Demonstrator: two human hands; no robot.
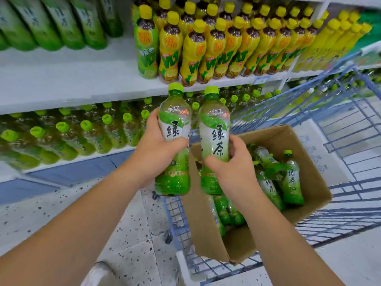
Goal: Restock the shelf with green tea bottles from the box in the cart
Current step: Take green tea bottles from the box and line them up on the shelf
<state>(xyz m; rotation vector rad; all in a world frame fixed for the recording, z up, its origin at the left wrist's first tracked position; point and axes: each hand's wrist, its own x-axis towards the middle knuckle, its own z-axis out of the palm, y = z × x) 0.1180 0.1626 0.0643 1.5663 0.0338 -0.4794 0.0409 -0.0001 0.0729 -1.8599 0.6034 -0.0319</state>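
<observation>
light: bright, even, soft | shadows: faint | blur: far-left green plastic bottles [51,21] smeared | edges: long white shelf boards [61,79] bowed, wide-angle

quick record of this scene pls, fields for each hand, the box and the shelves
left hand: grips left bottle, upright
right hand: grips right bottle, upright
box: open, in cart, spare bottles lying inside
lower shelf: rows of green-capped bottles
upper shelf: yellow bottles, bare stretch to their left
</observation>
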